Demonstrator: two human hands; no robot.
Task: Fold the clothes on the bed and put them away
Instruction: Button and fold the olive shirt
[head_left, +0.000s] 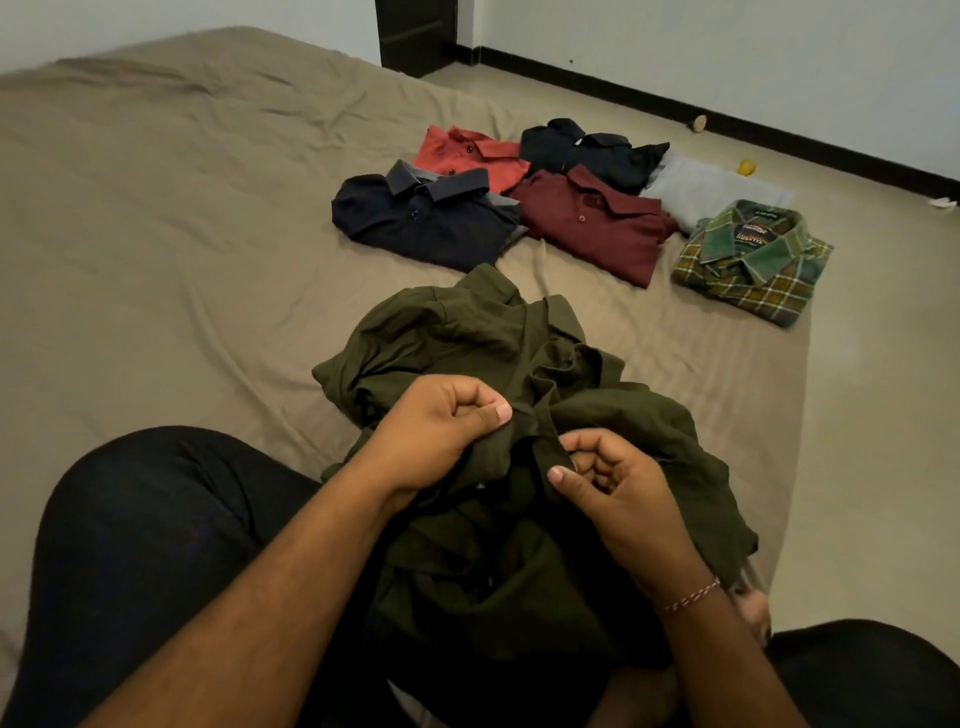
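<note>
A crumpled olive green shirt (483, 343) lies bunched on the bed and over my lap. My left hand (441, 421) pinches a fold of its fabric near the middle. My right hand (618, 478) pinches the shirt's front strip just to the right, thumb against the cloth. Both hands sit close together, a few centimetres apart. Beyond the shirt lie several folded shirts: a navy one (426, 218), an orange one (467, 156), a maroon one (592, 223), a black one (592, 150), a grey garment (711, 189) and a green plaid shirt (753, 260).
The bed is covered by a wrinkled tan sheet (156, 208), bare on the left. My knees in dark trousers (156, 519) frame the bottom. The bed's right edge meets a pale floor (883, 415) with a small yellow object (746, 166). A dark door frame (415, 36) stands at the back.
</note>
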